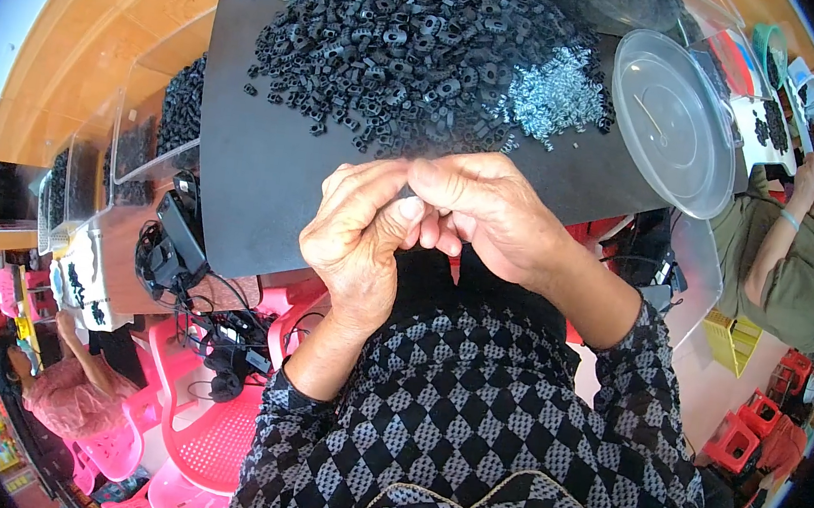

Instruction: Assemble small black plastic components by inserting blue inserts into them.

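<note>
My left hand (358, 224) and my right hand (492, 203) meet in front of my chest, over the near edge of the dark table (256, 179). The fingers of both are bent and pressed together, thumbs and fingertips touching. Whatever they pinch is hidden between the fingers. Beyond them spreads a large heap of small black plastic parts (389, 44). At the heap's right side lies a smaller pile of tiny shiny silvery pieces (557, 96), with a few strays near my right hand.
Right of the piles is a round clear plastic lid (674, 123) with a thin stick on it. Clear bins (158, 119) of black parts stand at left, above cables and a black adapter (181, 230). Pink chairs (210, 432) stand lower left. Other people (80, 393) sit at both sides.
</note>
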Motion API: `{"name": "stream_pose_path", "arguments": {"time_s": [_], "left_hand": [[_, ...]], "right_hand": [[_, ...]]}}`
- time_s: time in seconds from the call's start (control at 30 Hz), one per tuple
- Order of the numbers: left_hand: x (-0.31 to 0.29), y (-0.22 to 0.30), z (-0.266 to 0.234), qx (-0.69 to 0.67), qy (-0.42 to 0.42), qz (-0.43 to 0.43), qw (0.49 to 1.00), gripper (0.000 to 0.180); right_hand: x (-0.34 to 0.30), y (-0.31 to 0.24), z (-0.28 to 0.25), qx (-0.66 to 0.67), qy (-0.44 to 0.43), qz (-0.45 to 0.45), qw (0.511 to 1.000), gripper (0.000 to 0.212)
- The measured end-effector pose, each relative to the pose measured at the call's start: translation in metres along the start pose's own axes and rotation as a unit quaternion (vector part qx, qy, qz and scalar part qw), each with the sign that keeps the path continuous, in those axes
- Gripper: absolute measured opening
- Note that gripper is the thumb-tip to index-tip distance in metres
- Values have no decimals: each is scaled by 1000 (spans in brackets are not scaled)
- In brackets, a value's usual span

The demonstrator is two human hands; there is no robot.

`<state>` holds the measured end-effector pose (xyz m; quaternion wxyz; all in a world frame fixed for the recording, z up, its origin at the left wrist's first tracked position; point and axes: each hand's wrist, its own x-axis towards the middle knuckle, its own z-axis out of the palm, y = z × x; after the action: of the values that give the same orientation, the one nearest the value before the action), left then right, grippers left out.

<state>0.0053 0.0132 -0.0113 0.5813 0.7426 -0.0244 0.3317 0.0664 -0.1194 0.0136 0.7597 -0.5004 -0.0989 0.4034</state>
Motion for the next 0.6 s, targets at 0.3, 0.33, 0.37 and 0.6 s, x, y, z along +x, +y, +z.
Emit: {"name": "stream_pose_path", "arguments": {"time_s": [0.3, 0.33, 0.37, 0.6], "left_hand": [[0, 0, 6, 26, 12, 60, 998, 20], [-1, 0, 6, 29, 14, 57, 998, 20], [-1, 0, 6, 39, 8, 37, 999, 19], [-5, 2, 2, 84, -78, 24, 993, 23]], "right_hand": [[-4, 9, 6, 62, 36, -27, 997, 28], [-3, 10, 6, 61, 35, -28, 997, 28], [-3, 11, 6, 61, 52, -24, 996, 28], [-8, 0, 0, -57, 117, 27, 991, 29]]}}
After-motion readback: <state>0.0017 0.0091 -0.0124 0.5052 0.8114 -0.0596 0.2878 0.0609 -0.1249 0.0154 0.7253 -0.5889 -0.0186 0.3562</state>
